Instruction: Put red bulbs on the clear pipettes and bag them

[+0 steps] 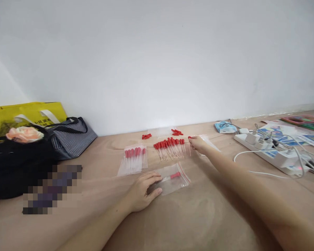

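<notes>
On the table in front of me lies a clear zip-lock bag (166, 186) with one red-bulbed dropper (175, 175) inside. My left hand (143, 191) holds this bag at its left end, the thumb apart from the curved fingers. Behind it is a row of several droppers (170, 143) with red bulbs and thin clear stems. My right hand (197, 144) reaches to the right end of the row, its fingers pinched on a dropper (189, 138) by its red bulb. To the left, filled bags of droppers (133, 162) lie overlapping.
Loose red bulbs (146, 136) and more red bulbs (177, 132) lie near the wall, beside clear stems (159, 132). Another plastic bag (210, 142) is under my right wrist. Rightward are a power strip (267, 153) with cables and a blue mask (225, 127). Bags (70, 137) stand left.
</notes>
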`<state>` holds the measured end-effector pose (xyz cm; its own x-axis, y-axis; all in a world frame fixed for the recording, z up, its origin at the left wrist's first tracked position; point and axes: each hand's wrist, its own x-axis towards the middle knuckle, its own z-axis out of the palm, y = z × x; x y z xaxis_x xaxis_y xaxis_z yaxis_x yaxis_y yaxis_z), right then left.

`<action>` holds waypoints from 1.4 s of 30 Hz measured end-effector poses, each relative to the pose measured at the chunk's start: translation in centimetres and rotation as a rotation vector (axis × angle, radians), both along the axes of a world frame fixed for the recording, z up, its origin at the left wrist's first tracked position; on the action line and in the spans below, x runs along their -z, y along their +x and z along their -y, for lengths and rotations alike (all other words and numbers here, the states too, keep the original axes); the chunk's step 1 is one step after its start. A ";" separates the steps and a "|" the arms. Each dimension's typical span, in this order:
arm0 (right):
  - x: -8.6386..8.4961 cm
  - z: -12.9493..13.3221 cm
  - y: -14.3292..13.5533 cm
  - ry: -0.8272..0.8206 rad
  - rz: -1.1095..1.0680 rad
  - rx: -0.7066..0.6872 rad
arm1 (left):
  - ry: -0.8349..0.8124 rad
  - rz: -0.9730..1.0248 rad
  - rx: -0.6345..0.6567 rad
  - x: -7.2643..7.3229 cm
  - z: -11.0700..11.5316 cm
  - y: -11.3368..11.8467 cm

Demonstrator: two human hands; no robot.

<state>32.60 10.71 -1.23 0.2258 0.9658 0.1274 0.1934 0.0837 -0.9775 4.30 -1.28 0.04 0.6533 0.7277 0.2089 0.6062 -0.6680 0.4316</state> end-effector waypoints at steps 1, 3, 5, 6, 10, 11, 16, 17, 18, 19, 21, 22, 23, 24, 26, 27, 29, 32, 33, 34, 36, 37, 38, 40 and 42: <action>0.0 1.0 0.3 -0.013 -0.045 -0.021 | 0.000 0.001 -0.001 0.0 0.0 0.0; 0.1 3.3 0.7 -0.034 -0.119 -0.053 | 0.000 -0.002 -0.003 0.0 -0.1 0.1; 0.2 5.5 0.9 -0.036 -0.198 -0.069 | 0.002 -0.002 -0.002 0.0 -0.2 0.1; 0.3 6.5 0.9 -0.028 -0.264 -0.079 | 0.002 -0.002 0.001 0.0 -0.2 0.2; 0.7 8.8 -0.1 0.029 -0.517 -0.049 | 0.005 -0.005 0.012 0.0 -0.2 0.2; 0.8 9.0 -0.6 0.037 -0.536 -0.029 | 0.006 -0.008 0.013 0.1 -0.2 0.2; 1.4 9.7 -2.6 0.019 -0.596 -0.024 | 0.007 -0.029 0.009 0.2 -0.3 0.1; 1.5 9.8 -3.0 0.011 -0.609 -0.041 | 0.004 -0.030 0.006 0.2 -0.3 0.1; 1.6 10.0 -3.3 0.003 -0.624 -0.059 | -0.001 -0.031 0.004 0.1 -0.2 0.1; 1.7 10.1 -3.7 -0.006 -0.636 -0.077 | -0.005 -0.030 0.003 0.0 -0.2 0.1; 1.8 10.4 -4.1 -0.025 -0.643 -0.106 | -0.012 -0.032 0.003 -0.1 -0.1 0.2; 1.8 10.5 -4.3 -0.038 -0.636 -0.120 | -0.014 -0.034 0.002 -0.2 -0.1 0.2; 1.9 10.6 -4.5 -0.051 -0.621 -0.137 | -0.016 -0.037 0.002 -0.2 -0.1 0.2; 1.9 10.7 -4.5 -0.062 -0.598 -0.156 | -0.016 -0.039 0.000 -0.3 0.0 0.2; 1.9 10.8 -4.6 -0.071 -0.531 -0.197 | -0.019 -0.039 0.001 -0.2 -0.1 0.2; 1.9 10.8 -4.6 -0.065 -0.486 -0.219 | -0.019 -0.037 0.002 -0.2 -0.1 0.2; 2.0 10.9 -4.5 -0.041 -0.375 -0.272 | -0.021 -0.034 0.004 -0.1 -0.2 0.2; 2.2 10.8 -4.5 0.007 -0.214 -0.362 | -0.020 -0.038 0.001 0.0 -0.2 0.1; 2.3 10.7 -4.5 0.018 -0.168 -0.385 | -0.018 -0.040 -0.001 0.0 -0.3 0.1; 2.4 10.7 -4.4 0.023 -0.123 -0.400 | -0.014 -0.042 -0.004 0.0 -0.3 0.1; 2.5 10.5 -4.4 0.016 -0.019 -0.408 | -0.008 -0.047 -0.012 0.1 -0.3 0.1; 2.6 10.4 -4.4 0.013 0.038 -0.412 | -0.006 -0.049 -0.016 0.1 -0.3 0.1; 2.6 10.4 -4.3 0.021 0.094 -0.422 | -0.005 -0.051 -0.020 0.2 -0.3 0.1; 2.7 10.4 -4.3 0.061 0.178 -0.456 | -0.005 -0.050 -0.021 0.2 -0.3 0.2; 2.9 10.3 -4.2 0.093 0.195 -0.473 | -0.005 -0.048 -0.020 0.2 -0.3 0.2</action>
<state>28.41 0.43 -4.11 -0.2690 0.9391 0.2139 0.2912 0.2909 -0.9114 4.48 -0.99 -0.13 0.6477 0.7417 0.1740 0.6397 -0.6535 0.4046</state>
